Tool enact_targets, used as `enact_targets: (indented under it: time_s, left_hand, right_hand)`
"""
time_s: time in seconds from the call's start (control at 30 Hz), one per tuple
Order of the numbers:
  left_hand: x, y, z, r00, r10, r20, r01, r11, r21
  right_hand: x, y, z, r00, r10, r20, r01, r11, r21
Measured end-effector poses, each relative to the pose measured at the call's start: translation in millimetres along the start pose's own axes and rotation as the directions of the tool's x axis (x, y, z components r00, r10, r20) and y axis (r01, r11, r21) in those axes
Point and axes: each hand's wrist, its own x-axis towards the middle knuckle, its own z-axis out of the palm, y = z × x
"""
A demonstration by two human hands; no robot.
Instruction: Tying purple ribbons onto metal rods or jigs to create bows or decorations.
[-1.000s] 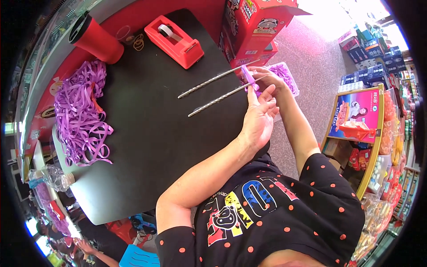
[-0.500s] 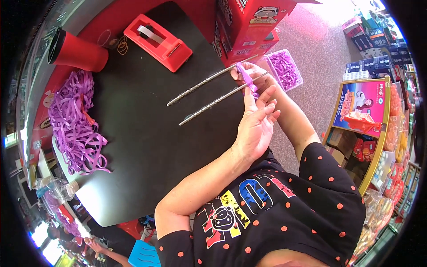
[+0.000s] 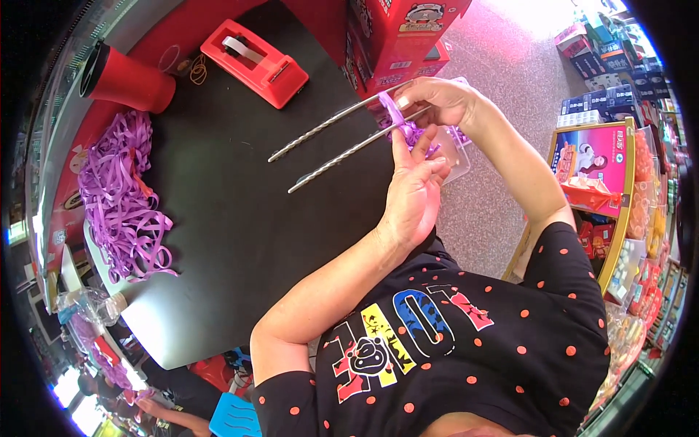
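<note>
Two parallel metal rods (image 3: 320,135) with spiral-twisted ends reach out over the black table from beside my hands. A purple ribbon (image 3: 391,109) wraps across both rods. My left hand (image 3: 415,189), palm up, has its fingertips on the ribbon at the lower rod, with the other fingers partly curled. Over the rods' near ends, my right hand (image 3: 444,100) bends its fingers round the ribbon; its fingertips are partly hidden. More purple ribbon (image 3: 415,137) bunches between the hands. Behind them, a clear plastic box (image 3: 457,162) is partly covered.
A heap of long purple ribbons (image 3: 120,200) lies along the left side of the black table (image 3: 240,240). Farther back are a red tape dispenser (image 3: 255,64), a red cup (image 3: 131,79) and rubber bands (image 3: 198,71). Red cartons (image 3: 400,36) stand beyond my hands; a blue stool (image 3: 234,416) is below.
My right hand has lifted and swung right, its elbow outward, now covering much of the clear box. The left hand stays at the ribbon. The rods shift slightly up in view.
</note>
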Motion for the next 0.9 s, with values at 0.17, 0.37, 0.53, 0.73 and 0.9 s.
enact_targets:
  time_s: [0.17,0.37,0.53,0.73,0.9]
  left_hand:
    - [2,-3,-4,0.998,0.047,0.039,-0.047,0.999,-0.001]
    - [5,-7,-3,0.998,0.059,0.038,-0.059,0.998,-0.022]
    - [5,-4,-2,0.997,0.056,0.059,-0.053,0.997,-0.054]
    - [4,-2,-1,1.000,0.018,0.016,-0.017,0.997,-0.072]
    - [2,1,0,1.000,0.003,0.020,-0.002,0.998,-0.060]
  right_hand:
    - [-25,-16,13,0.996,0.065,-0.067,-0.069,0.995,-0.067]
    - [-33,-9,18,0.984,-0.134,-0.118,0.097,0.957,-0.273]
    - [-44,-8,26,0.957,-0.265,-0.120,0.206,0.909,-0.363]
    - [-51,-4,15,0.912,-0.409,-0.026,0.350,0.811,-0.469]
    - [-39,-2,23,0.885,-0.415,-0.210,0.228,0.781,-0.581]
